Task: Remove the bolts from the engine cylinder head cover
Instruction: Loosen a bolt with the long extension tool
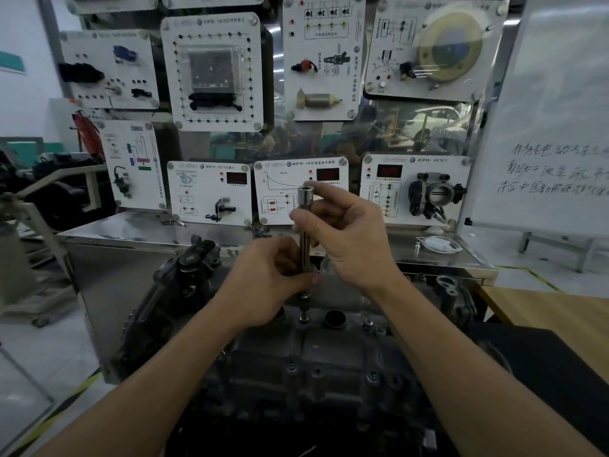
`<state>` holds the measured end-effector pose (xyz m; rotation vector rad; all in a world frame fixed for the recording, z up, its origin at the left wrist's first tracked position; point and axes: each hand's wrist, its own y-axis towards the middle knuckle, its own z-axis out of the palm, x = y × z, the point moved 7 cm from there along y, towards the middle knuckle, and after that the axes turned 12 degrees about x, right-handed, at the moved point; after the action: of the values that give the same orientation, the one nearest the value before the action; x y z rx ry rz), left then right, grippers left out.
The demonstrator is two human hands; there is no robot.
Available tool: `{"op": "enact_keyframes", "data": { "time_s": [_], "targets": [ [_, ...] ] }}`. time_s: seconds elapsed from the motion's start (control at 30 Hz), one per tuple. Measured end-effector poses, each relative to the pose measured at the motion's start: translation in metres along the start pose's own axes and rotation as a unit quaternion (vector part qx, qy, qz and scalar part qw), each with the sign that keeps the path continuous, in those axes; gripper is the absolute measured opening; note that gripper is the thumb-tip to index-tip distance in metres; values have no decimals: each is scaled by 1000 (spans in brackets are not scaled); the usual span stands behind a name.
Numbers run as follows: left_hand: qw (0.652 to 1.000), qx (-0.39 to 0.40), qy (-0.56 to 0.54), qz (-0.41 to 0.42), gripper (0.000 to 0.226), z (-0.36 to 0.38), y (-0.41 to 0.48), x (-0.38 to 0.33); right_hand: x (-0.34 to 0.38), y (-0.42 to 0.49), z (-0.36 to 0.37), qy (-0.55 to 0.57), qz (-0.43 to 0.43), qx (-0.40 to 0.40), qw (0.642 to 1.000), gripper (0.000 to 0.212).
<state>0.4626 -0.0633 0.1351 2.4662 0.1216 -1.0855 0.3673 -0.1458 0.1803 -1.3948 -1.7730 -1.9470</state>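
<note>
Dim indoor light w/ a cool grey cast; we see the engine block (pixel 316 364) sunk in near-black shadow at bottom. Brightest areas: whiteboard (pixel 553 120) at right and pale wall at left. Soft glare smears the metal backboard (pixel 329 140) and its reflections. Wide-angle lens bows frame edges; panel text is blurred and soft.

A steel tabletop (pixel 138 230) runs across behind the engine (pixel 316 367), its surface shiny and reflective. White training panels (pixel 211 192) stand upright along its far edge. On the right part lies a small white device with a coiled white cable (pixel 440 244), and just left of it a small metal bolt (pixel 418 248). A wooden tabletop (pixel 560 311) sits lower at the right.
</note>
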Motion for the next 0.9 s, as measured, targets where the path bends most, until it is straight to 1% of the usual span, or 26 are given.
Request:
{"op": "enact_keyframes", "data": {
  "time_s": [0.07, 0.1, 0.13, 0.2, 0.27, 0.33, 0.4, 0.47, 0.53, 0.6, 0.63, 0.67, 0.73, 0.8, 0.83, 0.87, 0.9],
  "targets": [
    [999, -31, 37, 14, 33, -4, -1, -5, -3, -5, 7, 0, 13, -1, 1000, 34],
    [998, -29, 38, 27, 39, -5, -2, -8, -5, -8, 11, -8, 23, -6, 1000, 31],
    [999, -18, 25, 39, 42, -4, -1, -9, -7, -10, 13, -18, 32, -14, 999, 24],
    [998, 18, -23, 53, 39, 0, -2, -11, -10, -12, 11, -29, 45, -29, 998, 16],
    [994, 68, -73, 50, 38, 5, -3, -8, -11, -12, 6, -12, 52, -43, 998, 13],
    [990, 102, -86, 40, 42, 10, -4, -6, -12, -13, 4, 33, 54, -37, 997, 20],
    [995, 76, -49, 44, 32, 7, -4, -7, -12, -16, 12, 40, 50, -4, 998, 21],
    [998, 27, -30, 56, 23, 2, -4, -7, -13, -20, 20, -23, 50, 7, 998, 15],
    [997, -19, -9, 68, 27, -2, -5, -11, -9, -22, 20, -104, 35, -31, 994, 17],
    [996, -56, 43, 61, 32, -6, -7, -13, -9, -23, 12, -105, 33, -88, 990, 20],
    [996, -57, 39, 54, 35, -7, -7, -11, -10, -23, 10, -93, 40, -96, 990, 20],
    [998, -40, 6, 44, 38, -7, -5, -8, -10, -23, 11, -91, 47, -93, 990, 19],
    [994, 13, -101, 32, 54, -4, -3, -4, -9, -24, 14, -114, 59, -80, 989, 18],
    [972, 41, -227, 37, 72, -2, -2, -4, -7, -31, 16, -148, 65, -68, 985, 25],
    [958, 40, -281, 40, 75, -1, -4, -11, -9, -35, 19, -147, 75, -59, 984, 29],
    [947, 32, -316, 45, 74, 1, -6, -16, -11, -40, 27, -127, 95, -47, 986, 34],
    [940, 25, -332, 72, 69, 2, -13, -25, -13, -43, 39, -91, 119, -36, 988, 39]
  ]
}}
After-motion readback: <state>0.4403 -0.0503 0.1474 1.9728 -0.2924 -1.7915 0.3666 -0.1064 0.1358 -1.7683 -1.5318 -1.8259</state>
